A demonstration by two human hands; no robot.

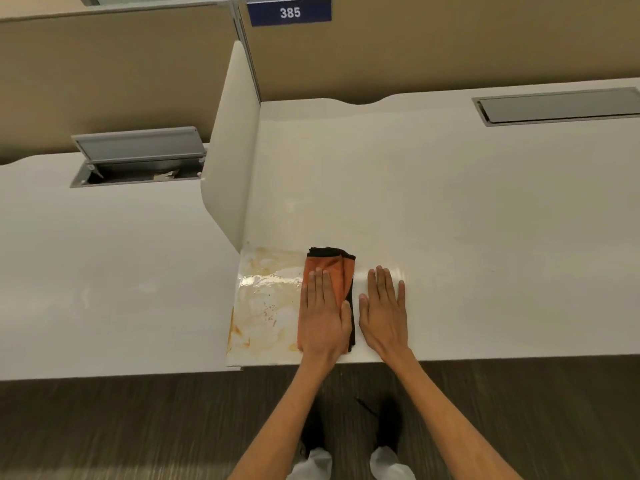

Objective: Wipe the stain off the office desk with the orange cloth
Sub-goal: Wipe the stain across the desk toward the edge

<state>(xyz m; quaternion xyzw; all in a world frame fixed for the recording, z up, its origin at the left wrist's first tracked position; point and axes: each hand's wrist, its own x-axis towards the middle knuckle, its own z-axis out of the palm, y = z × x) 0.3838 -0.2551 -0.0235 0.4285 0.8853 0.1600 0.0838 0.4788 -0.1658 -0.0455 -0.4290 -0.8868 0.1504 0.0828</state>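
Note:
A folded orange cloth (337, 271) with a black underside lies on the white office desk (450, 220) near its front edge. My left hand (323, 317) lies flat on top of the cloth, fingers together, pressing it down. Just left of the cloth spreads a wet, yellowish-brown stain (266, 306), reaching to the desk's left corner and front edge. My right hand (382, 306) rests flat on the bare desk right beside the cloth, fingers spread, holding nothing.
A white divider panel (232, 150) stands at the desk's left side. Beyond it is a neighbouring desk (104, 271) with an open cable hatch (138, 155). A closed hatch (561, 105) sits at the far right. Beige partition with a blue "385" sign (289, 11) behind.

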